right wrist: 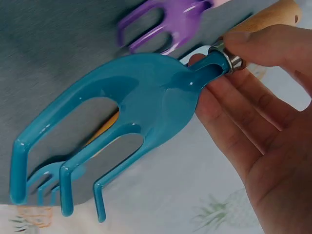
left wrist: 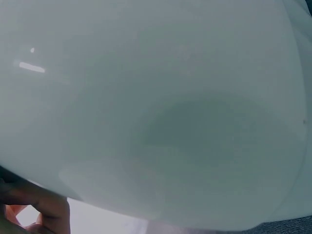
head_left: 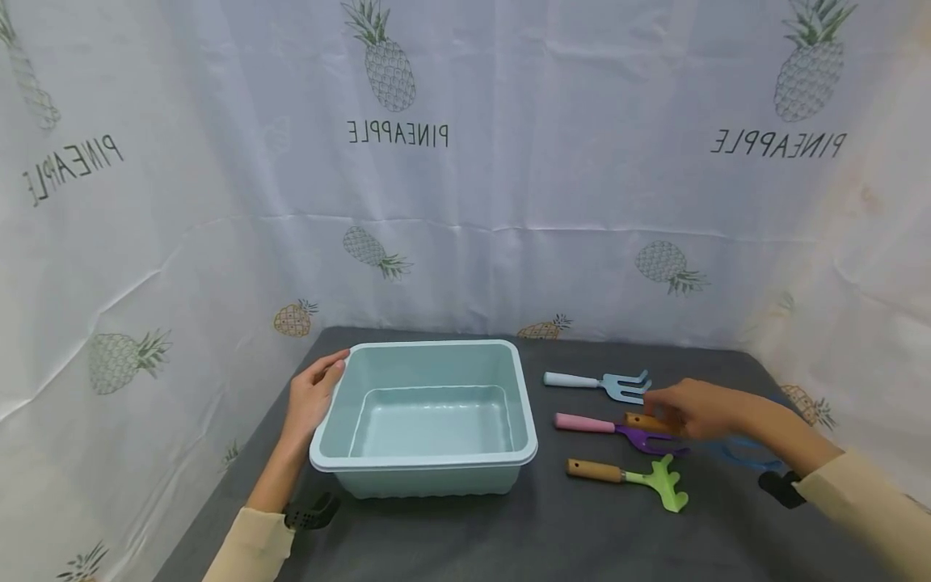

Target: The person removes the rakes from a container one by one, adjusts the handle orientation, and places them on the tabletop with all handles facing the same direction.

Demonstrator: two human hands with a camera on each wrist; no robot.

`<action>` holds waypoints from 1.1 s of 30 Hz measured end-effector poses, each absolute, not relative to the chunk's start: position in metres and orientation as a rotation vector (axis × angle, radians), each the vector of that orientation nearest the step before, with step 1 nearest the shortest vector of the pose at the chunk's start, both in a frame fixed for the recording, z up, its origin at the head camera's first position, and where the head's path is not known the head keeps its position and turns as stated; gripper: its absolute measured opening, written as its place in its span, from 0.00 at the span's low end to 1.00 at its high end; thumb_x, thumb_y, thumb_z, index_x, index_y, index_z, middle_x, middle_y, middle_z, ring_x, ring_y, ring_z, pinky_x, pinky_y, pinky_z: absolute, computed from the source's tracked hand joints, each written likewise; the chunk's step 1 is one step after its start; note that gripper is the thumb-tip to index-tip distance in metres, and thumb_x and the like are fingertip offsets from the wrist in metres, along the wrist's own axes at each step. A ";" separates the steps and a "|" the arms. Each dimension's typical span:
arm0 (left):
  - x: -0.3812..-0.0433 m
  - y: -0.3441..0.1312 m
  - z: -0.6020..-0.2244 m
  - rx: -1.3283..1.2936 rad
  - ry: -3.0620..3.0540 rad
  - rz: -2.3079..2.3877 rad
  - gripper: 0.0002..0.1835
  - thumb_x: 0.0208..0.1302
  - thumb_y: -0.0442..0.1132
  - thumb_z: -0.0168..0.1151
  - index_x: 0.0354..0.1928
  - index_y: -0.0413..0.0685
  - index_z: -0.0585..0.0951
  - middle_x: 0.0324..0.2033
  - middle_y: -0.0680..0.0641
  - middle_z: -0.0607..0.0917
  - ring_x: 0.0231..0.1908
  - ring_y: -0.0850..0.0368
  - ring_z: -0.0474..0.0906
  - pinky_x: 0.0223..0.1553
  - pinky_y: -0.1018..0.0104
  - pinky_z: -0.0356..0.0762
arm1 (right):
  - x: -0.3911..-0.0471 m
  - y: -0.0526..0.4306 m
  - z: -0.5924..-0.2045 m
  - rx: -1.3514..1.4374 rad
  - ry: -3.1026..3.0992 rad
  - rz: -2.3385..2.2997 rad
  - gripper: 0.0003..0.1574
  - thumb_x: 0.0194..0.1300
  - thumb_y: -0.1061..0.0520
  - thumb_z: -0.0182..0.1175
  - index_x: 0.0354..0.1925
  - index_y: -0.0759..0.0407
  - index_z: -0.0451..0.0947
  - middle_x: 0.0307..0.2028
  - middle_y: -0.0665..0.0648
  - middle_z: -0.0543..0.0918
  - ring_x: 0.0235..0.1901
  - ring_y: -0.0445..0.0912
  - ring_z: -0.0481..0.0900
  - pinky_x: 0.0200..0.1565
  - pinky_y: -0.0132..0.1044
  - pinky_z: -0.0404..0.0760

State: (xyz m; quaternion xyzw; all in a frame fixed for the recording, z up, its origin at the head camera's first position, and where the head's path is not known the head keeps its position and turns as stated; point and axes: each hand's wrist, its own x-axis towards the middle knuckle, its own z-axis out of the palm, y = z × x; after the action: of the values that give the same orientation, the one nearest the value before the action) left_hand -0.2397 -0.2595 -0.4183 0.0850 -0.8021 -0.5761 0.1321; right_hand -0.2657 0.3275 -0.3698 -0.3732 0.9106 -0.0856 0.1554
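My left hand (head_left: 313, 400) grips the left rim of a pale green plastic basin (head_left: 429, 463), which holds nothing. In the left wrist view the basin's smooth wall (left wrist: 146, 122) fills most of the picture, with curled fingers (left wrist: 53, 207) at the lower left. My right hand (head_left: 701, 408) pinches the wooden handle (right wrist: 268, 22) of a teal hand rake (right wrist: 156, 97) near its metal collar. Its bent tines point away from the palm. Below the rake lies a purple garden fork (head_left: 643, 438) with a pink handle.
A light blue fork (head_left: 621, 386) with a white handle lies behind, and a green rake (head_left: 662, 482) with a wooden handle nearer. Another small blue fork (right wrist: 48, 178) with a yellowish handle shows beyond the teal tines. Pineapple-print curtain (head_left: 494, 186) surrounds the dark table (head_left: 553, 533).
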 end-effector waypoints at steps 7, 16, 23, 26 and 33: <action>-0.240 -0.260 -0.419 0.241 -2.311 -1.697 0.26 0.79 0.56 0.53 0.70 0.51 0.78 0.65 0.38 0.81 0.42 0.75 0.80 0.41 0.76 0.80 | -0.268 0.354 -0.378 -1.107 2.647 -0.229 0.19 0.64 0.68 0.65 0.44 0.45 0.77 0.28 0.42 0.80 0.24 0.31 0.66 0.27 0.30 0.67; -0.241 -0.260 -0.420 0.240 -2.315 -1.676 0.26 0.79 0.56 0.53 0.69 0.52 0.79 0.63 0.40 0.82 0.43 0.75 0.80 0.42 0.76 0.80 | -0.273 0.388 -0.389 -1.013 2.670 -0.185 0.16 0.65 0.66 0.66 0.44 0.47 0.78 0.32 0.42 0.81 0.28 0.30 0.70 0.29 0.33 0.73; -0.242 -0.261 -0.422 0.245 -2.308 -1.687 0.26 0.79 0.55 0.53 0.70 0.52 0.78 0.64 0.39 0.82 0.42 0.75 0.80 0.41 0.76 0.80 | -0.274 0.412 -0.397 -0.951 2.680 -0.193 0.15 0.66 0.67 0.64 0.43 0.48 0.78 0.29 0.40 0.78 0.25 0.30 0.65 0.27 0.32 0.68; -0.243 -0.261 -0.422 0.245 -2.306 -1.704 0.26 0.79 0.55 0.53 0.70 0.52 0.78 0.65 0.39 0.81 0.42 0.76 0.80 0.41 0.76 0.80 | -0.273 0.419 -0.401 -0.893 2.690 -0.170 0.18 0.64 0.70 0.63 0.43 0.48 0.79 0.29 0.40 0.77 0.25 0.31 0.66 0.27 0.33 0.69; -0.244 -0.261 -0.424 0.237 -2.324 -1.684 0.26 0.79 0.57 0.52 0.70 0.53 0.78 0.64 0.40 0.82 0.43 0.75 0.80 0.42 0.76 0.80 | -0.268 0.427 -0.415 -0.784 2.676 -0.161 0.20 0.64 0.71 0.60 0.39 0.44 0.77 0.30 0.42 0.77 0.27 0.32 0.68 0.29 0.34 0.72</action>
State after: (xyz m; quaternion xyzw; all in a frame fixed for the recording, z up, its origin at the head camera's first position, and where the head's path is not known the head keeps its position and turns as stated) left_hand -0.2436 -0.2615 -0.4237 0.0816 -0.8000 -0.5799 0.1304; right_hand -0.2683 0.4269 -0.4154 -0.2766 0.9436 -0.0567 0.1732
